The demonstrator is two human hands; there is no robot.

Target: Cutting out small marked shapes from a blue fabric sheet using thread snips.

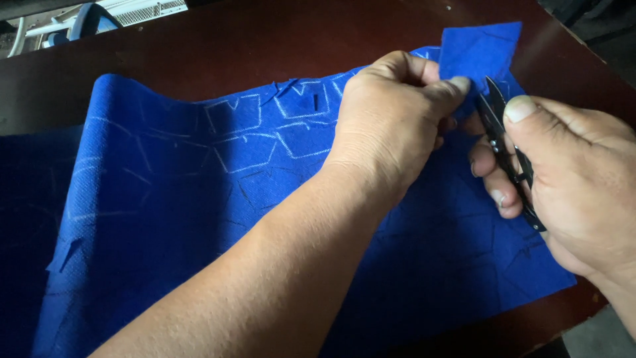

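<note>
Head view | left hand (387, 122) pinches blue cloth (165, 219) flap | right hand (573, 182) grips black snips (507, 149) beside it | dark table (265, 46) beneath

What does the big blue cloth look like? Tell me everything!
The blue cloth looks like felt and lies spread over a dark brown table, humped at the far left. Pale chalk shapes are drawn on it, with small slits. The left hand pinches its raised far corner; the right hand holds small black snips at it.

Left hand (391, 119) pinches blue felt (165, 199) — right hand (570, 179) grips black snips (507, 149).
</note>
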